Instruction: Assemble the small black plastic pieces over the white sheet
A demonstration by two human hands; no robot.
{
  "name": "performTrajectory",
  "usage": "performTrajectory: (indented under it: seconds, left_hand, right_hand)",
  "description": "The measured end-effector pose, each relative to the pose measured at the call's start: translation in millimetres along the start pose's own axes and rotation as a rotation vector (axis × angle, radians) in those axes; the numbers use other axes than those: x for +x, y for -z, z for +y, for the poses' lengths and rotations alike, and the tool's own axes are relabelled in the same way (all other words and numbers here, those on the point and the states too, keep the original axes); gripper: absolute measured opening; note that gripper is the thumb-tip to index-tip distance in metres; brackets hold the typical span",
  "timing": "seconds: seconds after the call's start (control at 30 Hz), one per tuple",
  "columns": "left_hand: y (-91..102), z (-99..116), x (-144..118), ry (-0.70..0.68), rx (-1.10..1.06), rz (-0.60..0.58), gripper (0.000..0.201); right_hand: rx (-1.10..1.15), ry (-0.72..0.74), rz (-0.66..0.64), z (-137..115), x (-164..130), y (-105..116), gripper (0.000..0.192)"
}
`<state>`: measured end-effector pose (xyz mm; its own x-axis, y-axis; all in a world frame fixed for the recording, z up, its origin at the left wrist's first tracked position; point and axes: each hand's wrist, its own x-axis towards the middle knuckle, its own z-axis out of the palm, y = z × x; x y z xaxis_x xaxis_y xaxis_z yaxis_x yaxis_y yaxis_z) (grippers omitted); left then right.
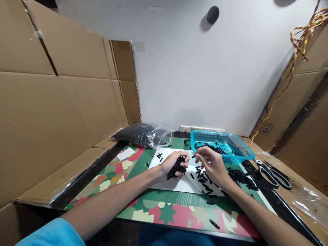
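Note:
My left hand [170,163], palm turned up, is wrapped round a bunch of small slim black pieces [178,167] above a white sheet. To its right is my right hand [213,166], thumb and forefinger pinched together. A single small black piece [193,156] shows at those fingertips, in front of the blue basket. Loose black pieces [203,179] of the same sort are scattered on the white sheet [166,182] below the right hand. What exactly the pieces are is too small to tell.
A blue plastic basket [241,159] with black pieces stands behind my right hand. A clear bag of dark contents [138,135] lies back left. Scissors [273,176] rest at the right. Cardboard walls [77,99] flank the patterned table, and yellow wire [292,71] hangs at right.

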<state>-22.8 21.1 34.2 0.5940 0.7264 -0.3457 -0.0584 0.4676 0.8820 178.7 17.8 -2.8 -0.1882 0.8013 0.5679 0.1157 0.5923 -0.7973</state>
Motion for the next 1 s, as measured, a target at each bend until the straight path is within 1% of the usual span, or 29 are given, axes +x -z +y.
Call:
performTrajectory:
  seconds: [0.17, 0.3, 0.5, 0.77, 0.93, 1.0]
  left_hand:
    - [-5.0, 1.2, -2.2, 0.007, -0.006, 0.022, 0.032]
    - [-5.3, -1.2, 0.0, 0.005, -0.016, 0.029, 0.031]
    - [-0.5, -3.0, 0.8, -0.003, -0.017, -0.003, 0.032]
    - [-0.1, -4.7, -0.1, -0.032, -0.013, 0.042, 0.038]
    - [0.0, -5.5, 1.1, -0.025, -0.032, 0.054, 0.038]
    - [-0.8, -6.1, 1.7, -0.063, -0.042, 0.041, 0.035]
  right_hand:
    - [0.208, -0.097, -0.014, -0.1, -0.7, -3.2, 0.029]
    - [0.267, -0.114, 0.012, -0.5, -0.4, -3.4, 0.029]
    - [0.245, -0.115, 0.028, -0.3, 1.4, 1.6, 0.029]
    - [0.227, -0.144, -0.033, 2.3, 0.2, -0.5, 0.03]
    - [0.226, -0.166, -0.029, -1.0, -1.6, -1.0, 0.033]
    - [0.225, -0.175, -0.026, -3.8, -2.1, -1.7, 0.033]
